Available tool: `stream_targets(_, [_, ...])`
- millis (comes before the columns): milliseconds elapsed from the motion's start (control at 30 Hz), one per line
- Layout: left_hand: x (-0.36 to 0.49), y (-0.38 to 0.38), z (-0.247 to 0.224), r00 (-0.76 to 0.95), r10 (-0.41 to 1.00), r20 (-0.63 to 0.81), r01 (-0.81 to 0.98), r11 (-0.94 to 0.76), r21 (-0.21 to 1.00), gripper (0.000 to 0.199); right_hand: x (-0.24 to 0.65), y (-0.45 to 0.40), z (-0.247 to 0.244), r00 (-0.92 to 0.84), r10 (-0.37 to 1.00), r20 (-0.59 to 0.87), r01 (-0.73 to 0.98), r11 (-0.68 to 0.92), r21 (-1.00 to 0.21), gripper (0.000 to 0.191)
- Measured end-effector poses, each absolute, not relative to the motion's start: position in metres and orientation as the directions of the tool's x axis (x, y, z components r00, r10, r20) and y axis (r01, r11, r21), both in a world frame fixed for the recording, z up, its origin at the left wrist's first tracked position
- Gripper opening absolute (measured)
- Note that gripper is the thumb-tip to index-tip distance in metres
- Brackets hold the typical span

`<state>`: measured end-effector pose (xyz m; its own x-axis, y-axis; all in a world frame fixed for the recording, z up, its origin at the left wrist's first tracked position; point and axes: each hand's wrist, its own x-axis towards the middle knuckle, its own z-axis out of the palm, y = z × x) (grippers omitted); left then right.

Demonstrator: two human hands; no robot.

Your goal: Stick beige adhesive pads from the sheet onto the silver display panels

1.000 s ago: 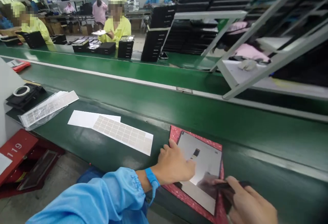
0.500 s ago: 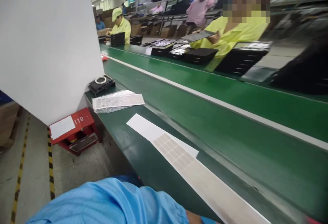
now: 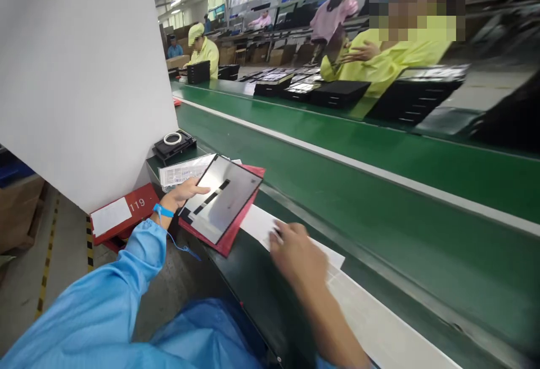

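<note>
My left hand grips the left edge of a flat grey panel with a dark strip across it. Beneath the panel lies a red sheet, its corners sticking out. A blue band circles my left wrist. My right hand, blurred, hovers over or rests on the white paper; its fingers are bent together, with something small and dark at the tips that I cannot make out. Long pale label sheets run under my right forearm.
A black device with a white ring and a bagged label sheet sit by the white pillar. The green conveyor runs alongside. Across it, people in yellow are beside stacked black trays. A red box stands on the floor.
Both my hands have come into view, the left one with the grey panel and red sheet. Across the belt, the near person's hands have moved and the dark panel they held flat is now differently placed.
</note>
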<state>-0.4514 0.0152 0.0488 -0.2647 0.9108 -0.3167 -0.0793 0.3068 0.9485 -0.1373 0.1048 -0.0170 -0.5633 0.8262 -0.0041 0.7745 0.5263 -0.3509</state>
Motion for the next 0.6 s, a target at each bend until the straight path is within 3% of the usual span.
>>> stream_targets(100, [-0.473, 0.012, 0.033, -0.268, 0.889, -0.372, -0.036, 0.376, 0.926, 0.041, -0.176, 0.106, -0.016, -0.65, 0.758, -0.06, 0.751, 0.628, -0.205, 0.036])
stream_targets(233, [-0.472, 0.018, 0.01, -0.209, 0.902, -0.377, -0.022, 0.381, 0.924, 0.034, -0.178, 0.114, -0.026, -0.621, 0.778, -0.092, 0.783, 0.61, -0.122, 0.049])
stream_targets(333, [-0.464, 0.034, 0.003, -0.151, 0.938, -0.313, -0.012, 0.315, 0.949, 0.038, -0.163, 0.121, -0.034, -0.6, 0.789, -0.133, 0.8, 0.588, -0.119, 0.055])
stream_targets(500, [-0.45, 0.069, 0.005, -0.018, 0.963, -0.268, 0.081, 0.269, 0.96, 0.071, -0.157, 0.128, -0.038, -0.567, 0.803, -0.186, 0.823, 0.54, -0.178, 0.052])
stream_targets(600, [-0.446, 0.084, 0.006, 0.004, 0.956, -0.293, 0.217, 0.285, 0.934, 0.063, -0.156, 0.135, -0.035, -0.546, 0.817, -0.186, 0.832, 0.504, -0.231, 0.045])
